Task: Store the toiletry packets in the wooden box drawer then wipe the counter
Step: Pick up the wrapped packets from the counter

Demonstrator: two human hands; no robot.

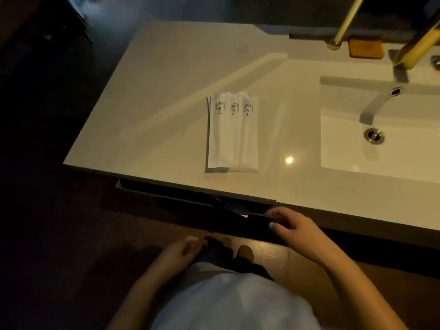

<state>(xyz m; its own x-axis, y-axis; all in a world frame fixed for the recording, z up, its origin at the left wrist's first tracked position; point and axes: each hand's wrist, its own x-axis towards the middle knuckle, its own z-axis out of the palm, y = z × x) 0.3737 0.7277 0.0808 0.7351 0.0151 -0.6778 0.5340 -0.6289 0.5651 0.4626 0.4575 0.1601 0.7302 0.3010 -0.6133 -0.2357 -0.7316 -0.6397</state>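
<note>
The packets (232, 132) lie untouched near the front edge of the table (166, 91), well left of the sink (381, 158), so storing has not begun. They look like flat white paper sleeves, overlapped side by side. The right hand (292, 225) is curled around a dark boxy object (260, 221) just below the front edge, thumb over its top; it is too dim to tell whether this is the drawer. The left hand (181, 251) hangs lower, fingers loosely bent, holding nothing. Next, probably: open the drawer, then gather the slippery packets together.
</note>
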